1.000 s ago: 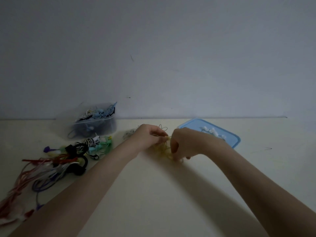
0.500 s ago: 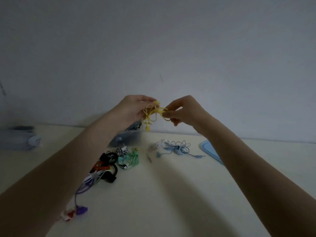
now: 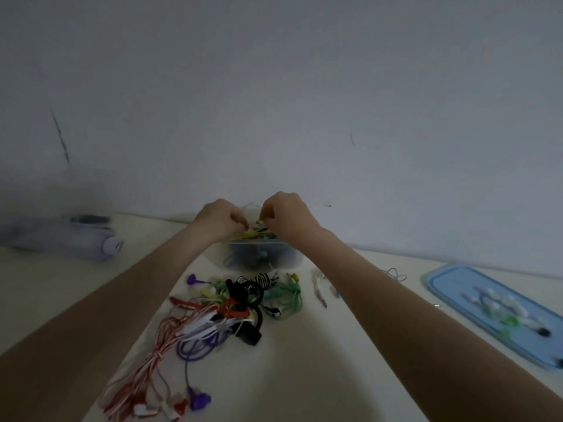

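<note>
Holding the yellow earphone cable (image 3: 255,233) at the mouth of the clear plastic container (image 3: 264,256), you have both hands at the back of the bench (image 3: 304,376), close to the wall.

Head view, itemised:
- Your left hand (image 3: 220,220): fingers curled down, tips pinched on the yellow cable's left end.
- Your right hand (image 3: 288,219): fingers curled, tips clamped on the same cable, just beside the left hand.
- Yellow cable: bunched between the two hands, lying on the cables that fill the container.
- Tangled pile of earphones (image 3: 240,295): black, green, red, white and striped, on the bench just in front of the container, between your forearms.
- Red-and-white striped cable (image 3: 149,367): trails from the pile towards you.
- Purple earbuds (image 3: 199,401): at the near end of that trail.
- Blue lid (image 3: 451,281): flat on the bench to your right, well apart from the container, carrying small white and green pieces too blurred to name.
- Grey roll (image 3: 61,242): far left, by the wall.
</note>
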{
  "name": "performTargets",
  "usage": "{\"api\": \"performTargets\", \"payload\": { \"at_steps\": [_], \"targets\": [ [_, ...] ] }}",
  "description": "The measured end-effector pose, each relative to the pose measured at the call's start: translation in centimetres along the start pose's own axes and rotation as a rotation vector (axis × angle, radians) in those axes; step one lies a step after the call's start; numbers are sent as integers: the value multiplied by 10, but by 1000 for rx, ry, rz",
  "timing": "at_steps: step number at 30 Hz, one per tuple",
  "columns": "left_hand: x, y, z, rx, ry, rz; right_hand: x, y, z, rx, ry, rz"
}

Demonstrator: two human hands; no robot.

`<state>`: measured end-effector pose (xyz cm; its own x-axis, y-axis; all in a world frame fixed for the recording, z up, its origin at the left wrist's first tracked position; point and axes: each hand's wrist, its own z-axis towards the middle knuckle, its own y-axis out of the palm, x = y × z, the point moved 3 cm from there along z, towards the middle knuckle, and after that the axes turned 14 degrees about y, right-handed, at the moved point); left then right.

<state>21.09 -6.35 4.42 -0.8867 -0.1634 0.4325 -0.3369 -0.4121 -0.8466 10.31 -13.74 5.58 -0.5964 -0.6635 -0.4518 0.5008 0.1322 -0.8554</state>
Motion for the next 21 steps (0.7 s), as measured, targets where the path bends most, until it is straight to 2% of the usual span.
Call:
{"api": "performTargets", "payload": {
  "at_steps": [4, 6, 10, 12, 14, 17, 21],
  "targets": [
    [4, 9, 2, -197, 98, 135, -1, 10, 0, -133, -2, -81],
    [6, 12, 3, -245, 116, 185, 2, 8, -5, -141, -16, -46],
    [13, 4, 1, -224, 144, 367, 14, -20, -16, 2, -48, 126],
    [23, 1, -2, -163, 171, 448, 26, -38, -20, -18, -19, 240],
    [41, 1, -6, -93, 236, 430, 39, -53, -26, -95, 19, 273],
    [81, 12, -13, -80, 394, 339, 64, -66, -39, -145, 85, 126],
    [122, 49, -17, -231, 528, 219, 109, -73, -58, -188, 261, -367]
  ]
}}
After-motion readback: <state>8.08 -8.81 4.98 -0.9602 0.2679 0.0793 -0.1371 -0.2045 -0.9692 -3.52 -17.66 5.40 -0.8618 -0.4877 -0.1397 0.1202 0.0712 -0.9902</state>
